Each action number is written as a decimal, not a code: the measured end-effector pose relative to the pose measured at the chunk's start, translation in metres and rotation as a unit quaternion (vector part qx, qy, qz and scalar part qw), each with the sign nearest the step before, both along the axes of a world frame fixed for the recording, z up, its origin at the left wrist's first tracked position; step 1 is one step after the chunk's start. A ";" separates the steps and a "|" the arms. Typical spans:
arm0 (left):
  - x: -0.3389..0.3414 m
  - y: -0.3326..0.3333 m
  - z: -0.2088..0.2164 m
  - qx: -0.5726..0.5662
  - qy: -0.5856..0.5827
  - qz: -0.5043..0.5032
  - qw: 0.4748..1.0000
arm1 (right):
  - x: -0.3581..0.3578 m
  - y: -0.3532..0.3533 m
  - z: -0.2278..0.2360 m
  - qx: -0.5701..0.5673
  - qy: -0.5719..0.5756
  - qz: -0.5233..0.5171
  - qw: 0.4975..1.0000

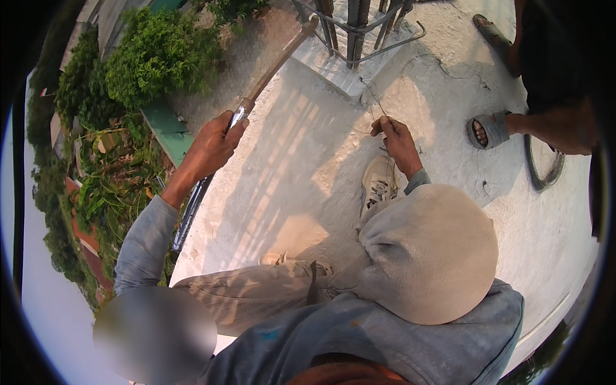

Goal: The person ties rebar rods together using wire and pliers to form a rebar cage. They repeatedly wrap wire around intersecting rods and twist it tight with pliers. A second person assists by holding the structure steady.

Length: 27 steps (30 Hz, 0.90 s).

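My left hand (215,144) is closed around a long metal bar (280,58), at the left edge of the white slab. The bar's far part is brown and rusty, its grip shiny silver, and its tip rests close to the reinforcing-bar cage (356,29). With thumb and fingers pinched together, my right hand (398,144) holds a thin tie wire (373,93) that slants up toward the base of the cage. This hand is above my shoe (378,183), beside my bent knee.
The cage rises from a concrete block (343,77). On the right, another person's sandaled foot (489,129) stands near a black coil (544,173). Loose wire (449,74) lies on the slab (282,173). Past its left edge are trees (157,58) at a lower level.
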State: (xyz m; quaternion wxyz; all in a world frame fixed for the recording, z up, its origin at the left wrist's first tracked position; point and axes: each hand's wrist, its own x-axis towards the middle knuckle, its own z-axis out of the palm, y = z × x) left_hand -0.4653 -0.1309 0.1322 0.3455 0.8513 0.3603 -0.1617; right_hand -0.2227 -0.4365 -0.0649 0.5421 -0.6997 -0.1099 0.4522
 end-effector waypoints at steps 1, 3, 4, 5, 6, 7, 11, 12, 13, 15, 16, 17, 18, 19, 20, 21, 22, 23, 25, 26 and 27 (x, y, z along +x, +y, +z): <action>-0.003 0.005 -0.008 0.051 0.005 -0.026 0.998 | 0.000 0.002 0.000 0.005 0.000 0.002 1.000; -0.009 0.007 -0.027 0.021 -0.029 0.004 0.999 | -0.001 0.005 -0.001 0.012 0.002 0.003 1.000; -0.012 0.001 -0.038 -0.010 -0.045 0.033 0.998 | 0.000 0.006 0.000 0.013 -0.006 0.008 1.000; -0.015 -0.006 -0.047 -0.050 -0.062 0.062 0.995 | 0.000 0.008 0.000 0.012 -0.008 0.015 1.000; -0.015 -0.017 -0.056 -0.073 -0.077 0.079 0.991 | 0.001 0.009 0.001 0.006 -0.006 0.021 1.000; -0.015 -0.028 -0.064 -0.088 -0.069 0.119 0.987 | 0.001 0.008 0.002 0.008 -0.008 0.018 1.000; -0.008 -0.066 -0.077 -0.156 -0.112 0.185 0.964 | 0.003 0.011 0.006 -0.002 0.003 -0.001 1.000; -0.009 -0.066 -0.074 -0.194 -0.100 0.211 0.953 | 0.004 0.012 0.006 -0.010 0.008 -0.004 1.000; -0.010 -0.064 -0.071 -0.236 -0.127 0.219 0.938 | 0.005 0.012 0.006 -0.007 0.008 -0.012 1.000; -0.017 -0.057 -0.065 -0.414 -0.135 0.260 0.862 | 0.006 0.011 0.004 -0.024 0.031 -0.021 0.999; -0.021 -0.053 -0.063 -0.493 -0.163 0.274 0.809 | 0.006 0.011 0.002 -0.002 0.025 -0.021 0.999; -0.023 -0.049 -0.063 -0.565 -0.188 0.279 0.754 | 0.007 0.010 0.001 0.011 0.028 -0.020 0.999; -0.027 -0.050 -0.064 -0.606 -0.183 0.265 0.727 | 0.008 0.008 -0.001 0.023 0.032 -0.019 0.999; -0.027 -0.051 -0.066 -0.580 -0.168 0.267 0.751 | 0.009 0.005 -0.003 0.031 0.032 -0.020 0.999; -0.025 -0.056 -0.070 -0.562 -0.155 0.257 0.771 | 0.011 0.002 -0.004 0.039 0.031 -0.022 0.998; -0.022 -0.059 -0.075 -0.523 -0.125 0.257 0.803 | 0.013 -0.001 -0.005 0.045 0.026 -0.029 0.998; -0.016 -0.070 -0.080 -0.473 -0.114 0.271 0.830 | 0.016 -0.003 -0.006 0.047 0.036 -0.040 0.997; -0.014 -0.081 -0.082 -0.498 -0.146 0.280 0.808 | 0.017 -0.006 -0.007 0.043 0.045 -0.052 0.997; -0.008 -0.094 -0.082 -0.483 -0.149 0.285 0.815 | 0.023 -0.013 -0.006 0.035 0.056 -0.063 0.996; -0.007 -0.100 -0.081 -0.477 -0.152 0.296 0.813 | 0.024 -0.016 -0.006 0.033 0.062 -0.060 0.996; -0.005 -0.102 -0.079 -0.466 -0.148 0.300 0.819 | 0.026 -0.017 -0.005 0.033 0.064 -0.069 0.995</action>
